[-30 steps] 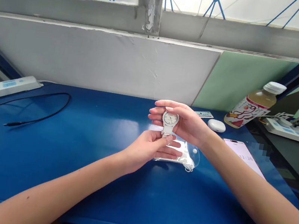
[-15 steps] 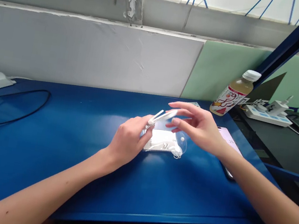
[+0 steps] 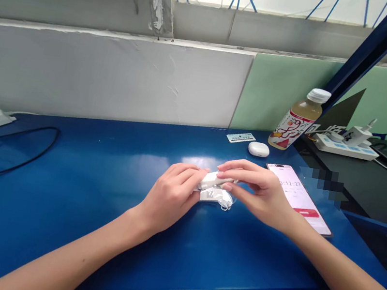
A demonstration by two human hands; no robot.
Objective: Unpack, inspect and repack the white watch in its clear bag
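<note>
1. Two hands meet over the blue tabletop (image 3: 220, 257). Taking the white wristwatch (image 3: 211, 180) as clock centre, twelve straight ahead, the left hand (image 3: 176, 190), at eight, curls its fingers round one end; the right hand (image 3: 262, 190), at three, pinches the other between thumb and fingertips.
2. The wristwatch sits between them, just over a clear plastic pouch (image 3: 212, 196); its dial is out of sight. It should be light, with a bendy, perhaps slick strap and a scratchable face, so strap or case edges seem the safest hold.
3. Smartphone (image 3: 304, 199) at three; earbud case (image 3: 259, 149) at two.
4. Printed card (image 3: 240, 138) at one; juice bottle (image 3: 294, 124) at two.
</note>
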